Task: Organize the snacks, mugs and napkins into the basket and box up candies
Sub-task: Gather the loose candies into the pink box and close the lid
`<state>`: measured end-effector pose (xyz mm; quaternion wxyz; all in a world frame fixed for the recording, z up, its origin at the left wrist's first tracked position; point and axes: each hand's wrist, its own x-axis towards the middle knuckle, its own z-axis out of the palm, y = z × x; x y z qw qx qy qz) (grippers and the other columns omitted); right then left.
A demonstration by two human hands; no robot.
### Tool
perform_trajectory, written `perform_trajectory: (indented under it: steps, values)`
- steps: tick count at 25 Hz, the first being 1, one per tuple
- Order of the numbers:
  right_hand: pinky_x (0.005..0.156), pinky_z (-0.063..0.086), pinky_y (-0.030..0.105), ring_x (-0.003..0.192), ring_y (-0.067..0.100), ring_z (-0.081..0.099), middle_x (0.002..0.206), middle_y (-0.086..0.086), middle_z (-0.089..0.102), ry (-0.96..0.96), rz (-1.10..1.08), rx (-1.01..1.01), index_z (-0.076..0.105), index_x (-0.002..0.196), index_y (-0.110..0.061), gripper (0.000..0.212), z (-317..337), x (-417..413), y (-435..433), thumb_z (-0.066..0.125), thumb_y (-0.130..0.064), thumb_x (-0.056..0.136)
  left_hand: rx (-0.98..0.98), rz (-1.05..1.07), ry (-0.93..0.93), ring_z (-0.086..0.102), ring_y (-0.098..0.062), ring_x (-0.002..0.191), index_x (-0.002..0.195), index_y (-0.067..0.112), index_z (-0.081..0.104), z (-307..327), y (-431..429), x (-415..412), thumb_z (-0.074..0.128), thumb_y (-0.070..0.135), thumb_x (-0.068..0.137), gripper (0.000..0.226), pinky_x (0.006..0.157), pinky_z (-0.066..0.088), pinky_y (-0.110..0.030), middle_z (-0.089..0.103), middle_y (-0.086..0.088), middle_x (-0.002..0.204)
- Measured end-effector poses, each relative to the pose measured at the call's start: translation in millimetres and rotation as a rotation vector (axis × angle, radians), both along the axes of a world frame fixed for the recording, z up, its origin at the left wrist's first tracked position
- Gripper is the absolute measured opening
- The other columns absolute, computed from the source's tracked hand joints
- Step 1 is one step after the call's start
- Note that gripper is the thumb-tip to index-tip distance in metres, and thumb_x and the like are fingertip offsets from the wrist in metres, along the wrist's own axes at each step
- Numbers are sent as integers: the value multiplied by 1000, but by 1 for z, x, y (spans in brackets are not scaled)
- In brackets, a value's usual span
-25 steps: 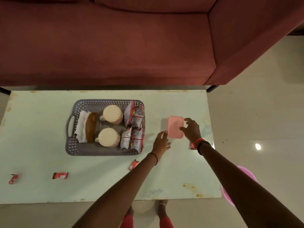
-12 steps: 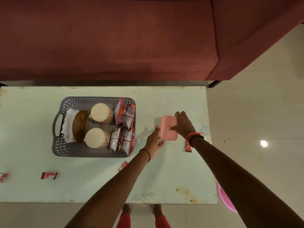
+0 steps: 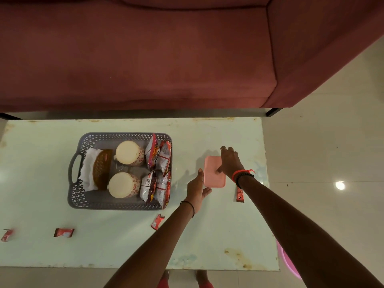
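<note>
Basket (image 3: 116, 205) done: mugs (image 3: 129, 152), snacks (image 3: 160, 159), napkins (image 3: 87, 169) in. 4 candies (image 3: 64, 232) loose on table (image 3: 218, 235), unboxed. Pink box (image 3: 214, 179) right of basket, lid prob. on; right hand (image 3: 230, 162) grips it, left hand (image 3: 196, 190) flat vs its edge.

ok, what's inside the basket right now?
Two mugs, snack packets, napkins and a brown woven piece. The basket floor beneath them is covered.
</note>
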<state>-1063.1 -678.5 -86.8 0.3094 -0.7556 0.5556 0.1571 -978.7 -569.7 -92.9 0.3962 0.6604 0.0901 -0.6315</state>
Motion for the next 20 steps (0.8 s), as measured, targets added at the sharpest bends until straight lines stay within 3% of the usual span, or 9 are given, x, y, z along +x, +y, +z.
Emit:
perform_trajectory:
  steps: [8,15,18,20]
  values:
    - [97,46,43,119,37,48,127,22,50,-68,-92,-31,34,136,0,67,4,6,3,67,5,78,37,8,-44,53,-22,104,133,10,45,1,-4,-2,42,40,95,48,96,51,-38,52,-12,129]
    - [90,52,47,107,39,61,116,23,62,-112,-145,-22,27,139,-1,71,14,0,14,66,1,80,62,-12,-64,57,-26,102,129,11,48,-1,-1,-6,41,45,94,49,97,50,-38,55,-7,109]
    - [85,54,46,101,38,63,112,21,64,-140,-161,-51,30,135,-3,65,18,-11,22,66,-3,81,42,-60,-62,54,-30,116,130,12,46,2,1,-7,37,46,95,50,101,45,-40,56,-14,124]
    - [79,53,42,97,34,62,110,17,62,-173,-159,-103,39,126,-5,50,22,-19,27,63,-4,82,25,-81,-50,49,-31,125,134,14,43,3,3,-7,34,48,96,52,104,41,-43,50,-14,136]
